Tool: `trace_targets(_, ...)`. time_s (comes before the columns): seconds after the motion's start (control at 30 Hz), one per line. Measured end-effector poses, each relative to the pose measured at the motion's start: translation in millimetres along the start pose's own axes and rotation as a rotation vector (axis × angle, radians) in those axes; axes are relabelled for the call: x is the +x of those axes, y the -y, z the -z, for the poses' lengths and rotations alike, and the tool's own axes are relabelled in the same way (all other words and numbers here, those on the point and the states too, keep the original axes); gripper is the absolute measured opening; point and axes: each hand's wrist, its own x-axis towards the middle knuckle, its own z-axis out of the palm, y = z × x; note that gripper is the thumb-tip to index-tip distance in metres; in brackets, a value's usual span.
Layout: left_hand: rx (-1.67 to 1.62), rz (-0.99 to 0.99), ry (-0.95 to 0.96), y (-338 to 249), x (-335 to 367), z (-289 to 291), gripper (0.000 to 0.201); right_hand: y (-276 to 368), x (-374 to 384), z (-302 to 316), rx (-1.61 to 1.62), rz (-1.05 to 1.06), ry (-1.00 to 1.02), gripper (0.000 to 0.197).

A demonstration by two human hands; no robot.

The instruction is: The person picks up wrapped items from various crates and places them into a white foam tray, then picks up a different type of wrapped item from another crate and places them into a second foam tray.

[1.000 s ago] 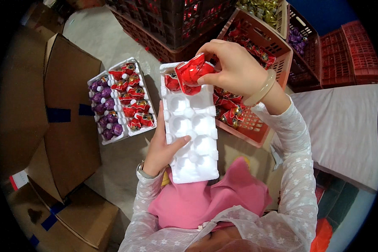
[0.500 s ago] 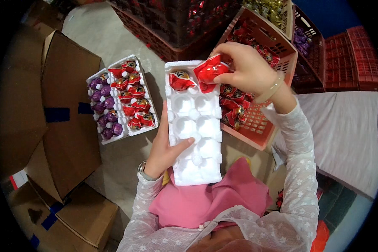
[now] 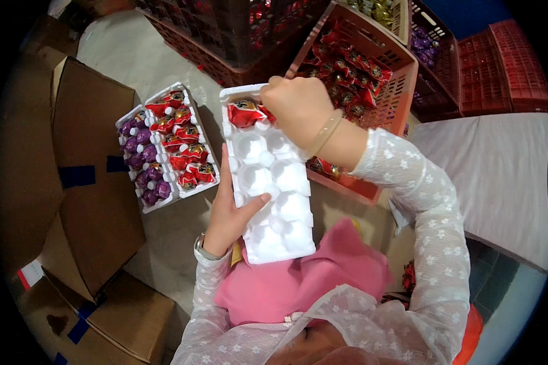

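White foam tray (image 3: pixel 278 227) sits between the two hands, over the lap. The left hand (image 3: pixel 228 216) holds it by its left side, with the thumb on top, just as it did half a second ago. The right hand (image 3: pixel 298 109) is over the far right corner of the tray, with its back up and its fingers curled. Before, its finger and thumb pinched a red shiny ball (image 3: pixel 266 114) that was easy to see. Now the hand has turned over and moved in, and it hides most of that ball. I cannot tell if the fingers grip it now. Another red ball (image 3: pixel 245 114) lies in the far left cup, just left of the right hand, as before. White cups show nearer the left thumb.

Past the left hand, on the floor, are a tray of purple balls (image 3: pixel 164 202) and a tray of red balls (image 3: pixel 200 188), side by side. Brown boxes (image 3: pixel 97 140) stand farther left of that hand. Just past the right hand is a red crate (image 3: pixel 402 91) with more red balls in it. Dark crates (image 3: pixel 237 74) stand ahead of both hands. Pink cloth (image 3: pixel 298 292) covers the lap below them.
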Motion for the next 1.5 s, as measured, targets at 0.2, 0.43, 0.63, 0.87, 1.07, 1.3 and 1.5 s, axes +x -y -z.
trace_targets(0.2, 0.065, -0.008, 0.0, 3, 1, -1, 0.1, -11, 9, 3, -0.003, 0.01, 0.151, 0.034)
trace_targets(0.43, 0.0, 0.024, -0.01, 2, -3, 1, 0.099, -43, -23, -2, 0.97, -0.266, -0.112, 0.018)
trace_targets(0.63, -0.006, 0.074, 0.006, 10, -2, 0, 0.098, -83, -77, -187, 0.648, -0.163, 0.275, 0.039)
trace_targets(0.87, 0.024, 0.194, -0.033, 4, -4, 0, 0.098, -69, -73, -302, 0.774, -0.077, 0.272, 0.061)
trace_targets(1.07, -0.008, 0.18, -0.013, 7, 0, -3, 0.097, -75, -81, -292, 0.888, -0.129, 0.124, 0.051)
trace_targets(1.3, -0.037, 0.062, 0.024, 8, 2, -2, 0.099, -114, -95, -116, 1.93, -0.872, 0.146, 0.045)
trace_targets(1.5, -0.088, 0.054, 0.014, 8, 1, -3, 0.1, -89, -90, 0, 2.256, -0.678, -0.151, 0.043)
